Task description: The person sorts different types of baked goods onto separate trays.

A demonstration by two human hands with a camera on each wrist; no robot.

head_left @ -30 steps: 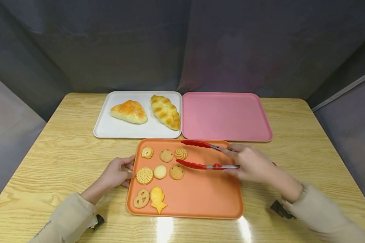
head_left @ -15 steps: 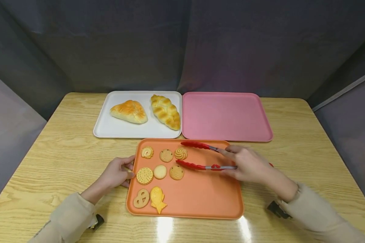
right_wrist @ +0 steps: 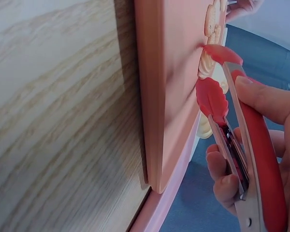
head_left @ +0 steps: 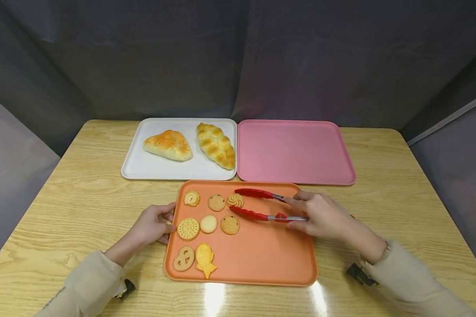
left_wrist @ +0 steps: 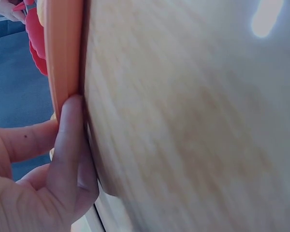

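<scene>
My right hand (head_left: 321, 215) grips red-tipped tongs (head_left: 258, 215), their two arms spread. The tong tips lie either side of a swirl cookie (head_left: 236, 200) in the top row of the orange tray (head_left: 269, 255); in the right wrist view the tips (right_wrist: 211, 99) are close to it, though contact is hard to tell. My left hand (head_left: 150, 224) pinches the tray's left edge, thumb and fingers on the rim in the left wrist view. Nearby on the tray lie two chip cookies (head_left: 216, 203), a plain round one (head_left: 208, 224) and a scalloped biscuit (head_left: 188, 229).
Also on the orange tray are a flower-shaped cookie (head_left: 192, 198), a pretzel cookie (head_left: 184, 258) and a fish-shaped one (head_left: 205, 259). Behind stand a white tray (head_left: 139, 169) with a triangular bread (head_left: 168, 145) and a braided bread (head_left: 216, 146), and a pink tray (head_left: 293, 152).
The upper tong arm has come down toward the lower one, narrowing the gap around the swirl cookie. My right hand has shifted slightly left; the left hand holds the tray as before.
</scene>
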